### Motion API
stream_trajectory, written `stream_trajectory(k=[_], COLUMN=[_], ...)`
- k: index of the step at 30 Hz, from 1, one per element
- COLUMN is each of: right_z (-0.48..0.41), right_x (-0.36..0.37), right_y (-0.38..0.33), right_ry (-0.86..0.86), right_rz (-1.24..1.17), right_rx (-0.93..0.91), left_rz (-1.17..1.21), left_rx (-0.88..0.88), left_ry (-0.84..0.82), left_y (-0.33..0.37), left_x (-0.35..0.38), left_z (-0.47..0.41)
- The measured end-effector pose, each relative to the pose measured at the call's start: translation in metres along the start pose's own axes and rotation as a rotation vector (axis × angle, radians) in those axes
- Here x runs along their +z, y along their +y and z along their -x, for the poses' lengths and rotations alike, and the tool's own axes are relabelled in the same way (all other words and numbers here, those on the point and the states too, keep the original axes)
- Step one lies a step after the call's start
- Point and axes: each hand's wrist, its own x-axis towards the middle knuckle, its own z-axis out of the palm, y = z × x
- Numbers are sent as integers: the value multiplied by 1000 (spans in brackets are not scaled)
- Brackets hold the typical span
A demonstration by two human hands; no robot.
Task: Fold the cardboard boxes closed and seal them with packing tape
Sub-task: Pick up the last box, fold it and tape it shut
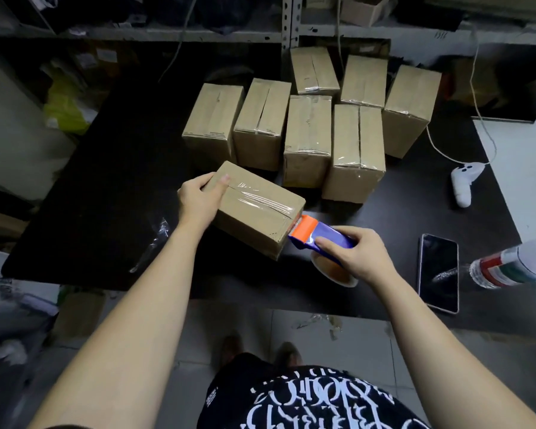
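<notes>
Behind, taped boxes (307, 137) crowd; phone (438, 272) nearby; left grip (198, 196) clasps box (260, 209), right grip (356, 258) dispenser (319, 235).

The left grip (198, 199) held one end of a box (260, 212) on the black tabletop (106, 181), thumb on its taped top. The right grip (353, 255) clasped a dispenser (316, 236), its orange head touching the box's other end. Seven taped boxes (307, 134) stood beyond both grips, and a phone (438, 270) lay right of the right grip.
</notes>
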Motion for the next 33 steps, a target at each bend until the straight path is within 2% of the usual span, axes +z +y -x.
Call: stream_trajectory(k=[6, 10, 11, 13, 16, 20, 24, 29, 33], right_z=[-9, -9, -7, -2, 1, 0, 6, 13, 16], right_x=[-12, 4, 10, 17, 14, 10, 8, 15, 24], right_y=[-25, -37, -34, -27, -21, -27, -30, -39, -46], right_ry=[12, -24, -19, 32, 113, 336, 479, 459, 431], right_rz=[170, 629, 650, 537, 476, 342, 113, -120, -262], right_rx=[-15, -120, -97, -14, 17, 153, 224, 243, 339], left_rz=[-72, -76, -75, -55, -50, 5, -40, -241, -329], left_rx=[-46, -61, -62, -69, -85, -149, -224, -62, -126], left_ry=[26, 3, 5, 47, 128, 270, 250, 102, 136], left_y=[-1, 3, 3, 1, 0, -2, -5, -8, -10], left_x=[1, 4, 6, 9, 13, 15, 6, -14, -27], left_z=[1, 6, 8, 10, 19, 34, 41, 49, 54])
